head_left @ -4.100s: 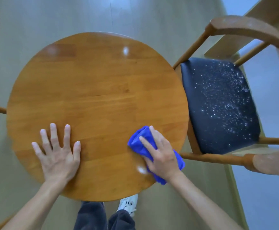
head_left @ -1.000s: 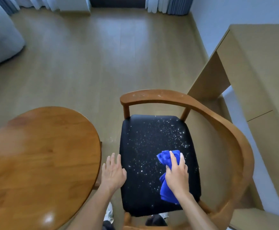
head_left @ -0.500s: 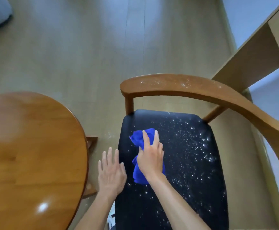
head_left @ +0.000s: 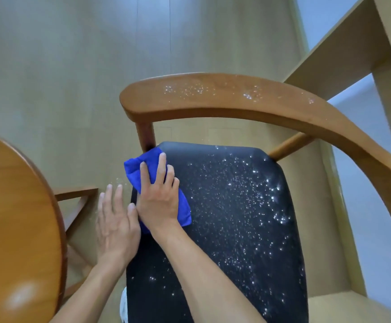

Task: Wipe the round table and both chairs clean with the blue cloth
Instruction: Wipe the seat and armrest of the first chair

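Fingers point(head_left: 160, 169) lie straight on both hands, gripping nothing. On the curved wooden chair point(head_left: 236, 101), at the far-left corner of its speckled black padded seat point(head_left: 236, 217), the right hand point(head_left: 159, 201) presses the blue cloth point(head_left: 134, 169) flat, with the left hand point(head_left: 116, 227) beside it. The cloth looks soft and light; bunching it would give a grip.

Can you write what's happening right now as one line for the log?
step: wiping chair seat | right hand: presses blue cloth on far-left corner | left hand: flat, beside seat | white specks: on seat and armrest
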A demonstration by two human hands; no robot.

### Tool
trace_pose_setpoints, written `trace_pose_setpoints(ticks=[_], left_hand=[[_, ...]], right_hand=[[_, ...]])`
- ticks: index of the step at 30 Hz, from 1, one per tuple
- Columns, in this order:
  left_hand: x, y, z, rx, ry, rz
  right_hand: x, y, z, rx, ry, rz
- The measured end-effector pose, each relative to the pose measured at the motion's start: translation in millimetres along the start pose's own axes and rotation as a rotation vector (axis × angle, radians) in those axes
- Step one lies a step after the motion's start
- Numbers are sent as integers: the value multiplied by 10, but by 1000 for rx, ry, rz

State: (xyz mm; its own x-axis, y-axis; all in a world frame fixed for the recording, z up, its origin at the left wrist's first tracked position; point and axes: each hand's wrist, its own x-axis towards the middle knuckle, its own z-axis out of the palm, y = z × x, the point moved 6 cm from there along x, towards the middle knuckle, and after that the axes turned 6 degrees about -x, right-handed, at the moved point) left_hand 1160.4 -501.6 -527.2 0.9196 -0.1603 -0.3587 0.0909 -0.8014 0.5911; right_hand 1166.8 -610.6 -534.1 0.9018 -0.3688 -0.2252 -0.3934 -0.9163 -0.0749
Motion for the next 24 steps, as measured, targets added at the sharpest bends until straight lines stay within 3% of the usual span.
trace_pose_setpoints(ticks=[4,8,11,16,21,24], left_hand=[[86,199,78,39,-13,35],[94,408,247,180,-84,196],[68,426,432,304,-181,280],[81,354,510,383,-175,317],[117,311,574,360,-156,278],[127,280,616,358,-163,272]], right_hand=[[2,331,-63,18,65,-90],[-94,1063,-105,32,176,-30],[-231,1762,-116,37,209,87],[-592,2752,-108,54,288,448],[-471,2567,-79,193,364,790],[-85,1979,-199,188,409,624]])
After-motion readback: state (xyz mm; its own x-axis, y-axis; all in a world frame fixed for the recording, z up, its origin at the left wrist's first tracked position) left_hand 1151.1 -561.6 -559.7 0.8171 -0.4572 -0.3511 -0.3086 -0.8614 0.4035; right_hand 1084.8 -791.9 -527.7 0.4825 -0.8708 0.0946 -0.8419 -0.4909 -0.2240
